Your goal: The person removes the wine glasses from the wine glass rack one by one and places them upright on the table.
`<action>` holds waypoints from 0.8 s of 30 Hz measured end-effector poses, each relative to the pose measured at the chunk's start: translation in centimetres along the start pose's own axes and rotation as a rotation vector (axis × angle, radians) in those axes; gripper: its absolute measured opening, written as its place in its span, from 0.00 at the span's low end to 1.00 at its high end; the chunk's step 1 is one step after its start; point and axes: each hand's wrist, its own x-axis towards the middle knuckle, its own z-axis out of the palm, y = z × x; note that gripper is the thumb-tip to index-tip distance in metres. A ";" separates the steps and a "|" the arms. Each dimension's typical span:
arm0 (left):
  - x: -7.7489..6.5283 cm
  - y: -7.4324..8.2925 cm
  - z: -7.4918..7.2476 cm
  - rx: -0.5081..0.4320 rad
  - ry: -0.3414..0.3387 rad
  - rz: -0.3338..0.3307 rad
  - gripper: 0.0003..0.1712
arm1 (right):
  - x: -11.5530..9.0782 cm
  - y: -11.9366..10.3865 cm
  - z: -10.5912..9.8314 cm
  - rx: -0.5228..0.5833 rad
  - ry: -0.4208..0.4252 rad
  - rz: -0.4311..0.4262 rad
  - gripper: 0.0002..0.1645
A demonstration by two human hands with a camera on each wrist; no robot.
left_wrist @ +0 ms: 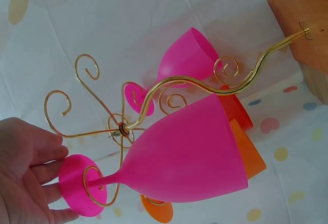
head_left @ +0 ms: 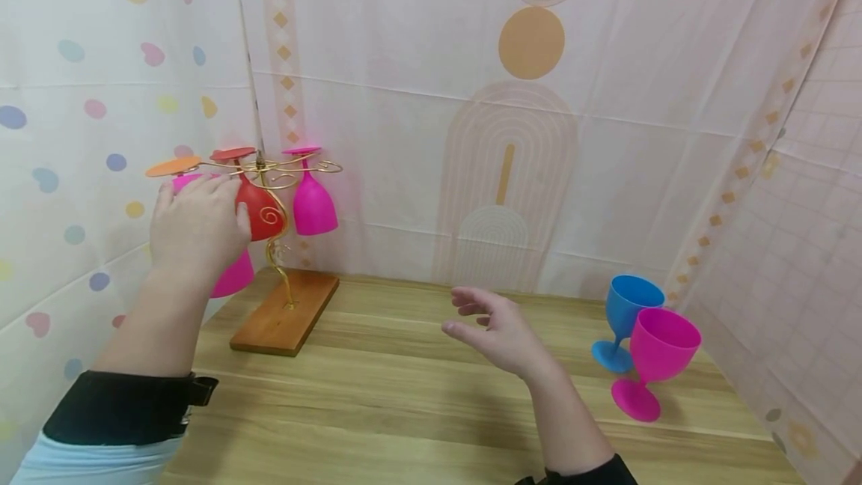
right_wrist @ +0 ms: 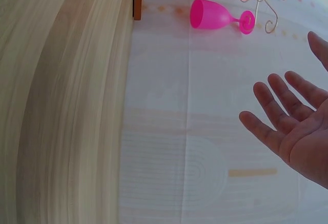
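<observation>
An upside-down pink goblet [left_wrist: 179, 152] hangs by its foot [left_wrist: 77, 183] in a curled loop of the gold wire rack [left_wrist: 174, 83]. My left hand [head_left: 198, 227] is at that foot, its fingers [left_wrist: 48, 170] extended along the far side of the disc. From the head view, the hand hides much of this goblet. Red [head_left: 261, 208], orange [left_wrist: 247, 149] and second pink [head_left: 314, 204] goblets also hang upside down on the rack. Over the table, my right hand [head_left: 498, 331] is held in the air with fingers spread and relaxed, holding nothing.
The rack stands on a wooden base [head_left: 289, 313] at the table's back left. Upright at the right are a blue goblet [head_left: 633, 302] and a pink goblet [head_left: 663, 343], close together. Printed curtains [head_left: 390, 96] surround the wooden table [head_left: 377, 395] at the back and sides.
</observation>
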 end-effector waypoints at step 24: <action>0.8 -1.7 -0.2 0.008 -0.029 -0.070 0.27 | 0.5 -0.5 1.0 0.009 -0.016 -0.015 0.31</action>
